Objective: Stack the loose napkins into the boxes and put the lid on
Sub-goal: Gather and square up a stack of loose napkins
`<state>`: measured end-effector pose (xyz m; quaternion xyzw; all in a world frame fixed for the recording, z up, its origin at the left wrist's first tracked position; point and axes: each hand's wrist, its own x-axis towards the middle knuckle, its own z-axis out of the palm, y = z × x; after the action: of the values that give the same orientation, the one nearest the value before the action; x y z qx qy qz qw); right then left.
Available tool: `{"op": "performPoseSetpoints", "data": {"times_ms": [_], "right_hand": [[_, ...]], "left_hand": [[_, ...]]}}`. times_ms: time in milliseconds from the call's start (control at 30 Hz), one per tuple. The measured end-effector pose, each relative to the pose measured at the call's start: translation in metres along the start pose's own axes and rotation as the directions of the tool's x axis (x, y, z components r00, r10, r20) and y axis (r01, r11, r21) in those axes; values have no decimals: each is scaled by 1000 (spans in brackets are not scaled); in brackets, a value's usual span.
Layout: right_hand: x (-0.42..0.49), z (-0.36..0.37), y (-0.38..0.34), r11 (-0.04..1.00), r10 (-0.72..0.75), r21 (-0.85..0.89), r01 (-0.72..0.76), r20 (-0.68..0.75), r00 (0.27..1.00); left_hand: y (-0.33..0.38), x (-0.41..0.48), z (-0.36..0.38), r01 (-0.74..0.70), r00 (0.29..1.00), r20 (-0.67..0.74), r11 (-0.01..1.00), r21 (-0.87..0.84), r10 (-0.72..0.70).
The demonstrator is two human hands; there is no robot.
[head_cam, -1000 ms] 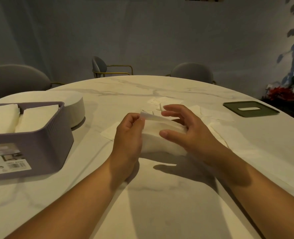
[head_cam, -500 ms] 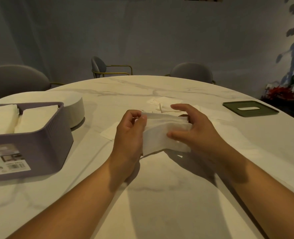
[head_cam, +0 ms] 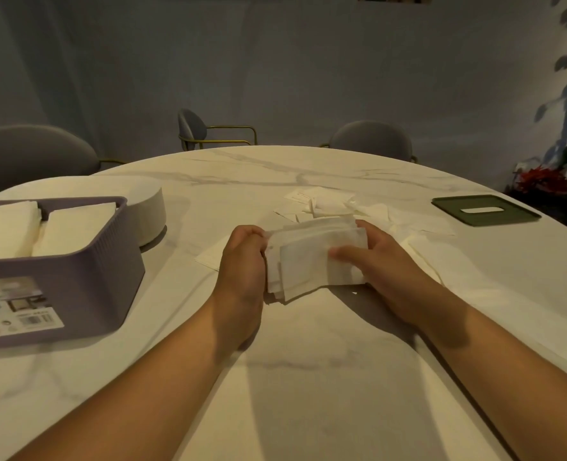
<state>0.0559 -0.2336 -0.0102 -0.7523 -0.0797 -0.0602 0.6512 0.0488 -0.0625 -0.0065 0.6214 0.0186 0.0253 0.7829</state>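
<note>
Two ends of a white napkin stack (head_cam: 315, 257) are gripped, one by the left hand (head_cam: 242, 261), one by the right hand (head_cam: 378, 264), low over the tabletop (head_cam: 308, 377) right of the lilac box (head_cam: 85, 271), apparently so edges are squared for loading; the green slotted lid (head_cam: 485, 211) is left farther right.

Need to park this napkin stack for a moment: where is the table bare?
Bare table lies right in front of you, below the stack. Another free strip runs between the purple box and your left forearm. The far edge near the chairs is bare too. Crowded: loose napkins spread behind your right hand toward the green lid.
</note>
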Motion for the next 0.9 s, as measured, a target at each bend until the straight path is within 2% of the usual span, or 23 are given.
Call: {"op": "performPoseSetpoints", "data": {"times_ms": [133,300,367,467,533,700,900], "right_hand": [[0,4,0,997,-53,-65,49,-57,997],[1,6,0,998,-65,12,66,-67,996],[1,7,0,998,-70,4,70,-59,996],[2,9,0,998,-58,28,59,-57,997],[3,10,0,997,-65,38,67,-63,996],[3,12,0,994,-107,-26,104,-128,986],[3,7,-8,995,-61,69,77,-213,975]], "left_hand": [[4,-4,2,-31,997,75,999,29,29],[3,-3,0,-53,982,178,998,-34,58],[0,1,-1,-97,976,200,995,21,91],[-1,1,2,-223,967,163,963,151,198],[0,1,2,-257,962,128,955,146,240],[2,2,-1,-251,964,122,957,143,234],[2,1,0,-264,957,160,952,152,240]]}}
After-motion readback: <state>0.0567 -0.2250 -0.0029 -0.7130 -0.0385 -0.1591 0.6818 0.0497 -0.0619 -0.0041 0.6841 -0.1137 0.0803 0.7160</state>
